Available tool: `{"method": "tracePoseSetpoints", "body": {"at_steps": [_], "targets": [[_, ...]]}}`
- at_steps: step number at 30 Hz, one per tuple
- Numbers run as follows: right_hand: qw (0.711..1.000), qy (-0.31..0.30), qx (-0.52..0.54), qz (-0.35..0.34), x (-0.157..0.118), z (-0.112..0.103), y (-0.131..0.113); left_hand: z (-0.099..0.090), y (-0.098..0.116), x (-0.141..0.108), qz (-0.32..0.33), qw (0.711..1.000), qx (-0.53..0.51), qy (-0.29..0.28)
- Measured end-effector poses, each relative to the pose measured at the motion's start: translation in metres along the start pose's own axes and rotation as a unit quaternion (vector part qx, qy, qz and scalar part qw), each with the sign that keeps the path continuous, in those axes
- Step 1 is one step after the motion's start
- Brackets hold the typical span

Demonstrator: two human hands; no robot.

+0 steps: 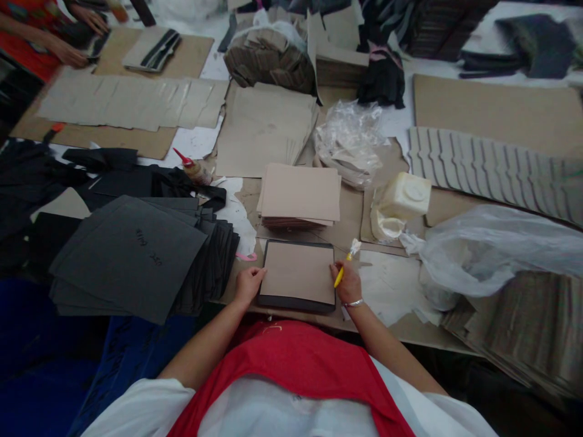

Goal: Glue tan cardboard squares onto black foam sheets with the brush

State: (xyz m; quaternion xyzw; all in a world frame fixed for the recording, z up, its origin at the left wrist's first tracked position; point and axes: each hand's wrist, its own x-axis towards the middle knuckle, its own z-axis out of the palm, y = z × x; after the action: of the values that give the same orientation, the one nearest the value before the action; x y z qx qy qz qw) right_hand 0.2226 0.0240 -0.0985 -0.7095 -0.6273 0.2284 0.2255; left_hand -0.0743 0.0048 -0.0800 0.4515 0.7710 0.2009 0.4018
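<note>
A beige board (296,273) lies on a slightly larger black panel (298,302) at the table's front edge, with a dark border showing around it. At its left edge, my left hand (249,284) is closed, thumb and fingers pinching the board's side. My right hand (348,282) is at the right edge, its fingertips touching the board. That hand also grips a yellow-handled brush (339,276), whose white tip points up and away from me. Just beyond the panel is a stack of beige boards (300,191).
To the left is a pile of dark grey sheets (132,255). A red-tipped bottle (194,169) lies behind it. On the right are a cut plastic jug (403,203), a clear plastic bag (496,246) and stacked sheets (523,328). Another person's hands (75,51) work at the far left.
</note>
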Motion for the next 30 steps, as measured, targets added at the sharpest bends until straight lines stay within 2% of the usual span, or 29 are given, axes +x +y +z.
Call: {"method": "tracePoseSetpoints", "body": {"at_steps": [13,20,25,30], "targets": [[0.997,-0.038,0.005,0.067,0.003,-0.001,-0.005,0.003,-0.005,0.000,-0.005,1.000,0.018,-0.008],[0.996,-0.050,0.005,0.079,0.005,-0.001,-0.006,0.003,-0.002,0.001,-0.016,0.999,0.031,-0.019],[0.997,-0.057,-0.012,0.046,0.005,0.001,-0.006,-0.001,0.001,0.004,0.001,0.998,0.051,-0.031],[0.995,-0.056,-0.080,0.023,0.005,0.009,-0.006,-0.012,0.012,0.011,0.050,0.982,0.162,-0.079]]}}
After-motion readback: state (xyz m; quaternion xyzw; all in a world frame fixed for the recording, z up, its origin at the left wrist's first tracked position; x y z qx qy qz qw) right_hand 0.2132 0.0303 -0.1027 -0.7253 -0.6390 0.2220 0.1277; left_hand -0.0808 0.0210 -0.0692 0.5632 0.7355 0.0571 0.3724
